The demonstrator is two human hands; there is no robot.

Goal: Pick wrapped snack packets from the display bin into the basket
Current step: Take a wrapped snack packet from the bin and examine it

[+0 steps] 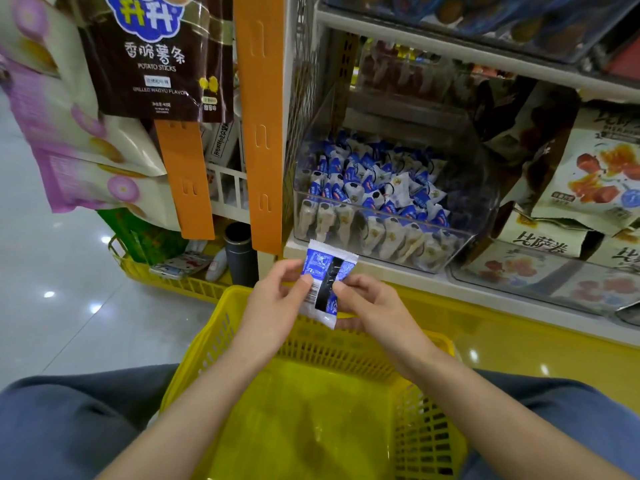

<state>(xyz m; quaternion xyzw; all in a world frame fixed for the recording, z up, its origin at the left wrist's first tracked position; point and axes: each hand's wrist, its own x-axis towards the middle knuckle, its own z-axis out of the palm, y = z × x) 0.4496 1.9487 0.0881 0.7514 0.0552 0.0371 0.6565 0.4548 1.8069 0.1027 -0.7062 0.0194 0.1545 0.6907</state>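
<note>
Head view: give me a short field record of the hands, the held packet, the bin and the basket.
left hand: pinches the packet's left edge
right hand: pinches its right edge
packet: blue and white, black band, barcode showing; held above the basket's far rim
display bin: clear, heaped with similar wrapped packets
basket: yellow, between the person's legs; no packet visible inside
task state: packet not yet in the basket

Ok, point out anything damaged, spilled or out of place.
Nothing spilled or torn. The packet, pinched by left hand and right hand over the basket, looks intact. Only the big bags right of the bin lie tumbled at angles.
</note>
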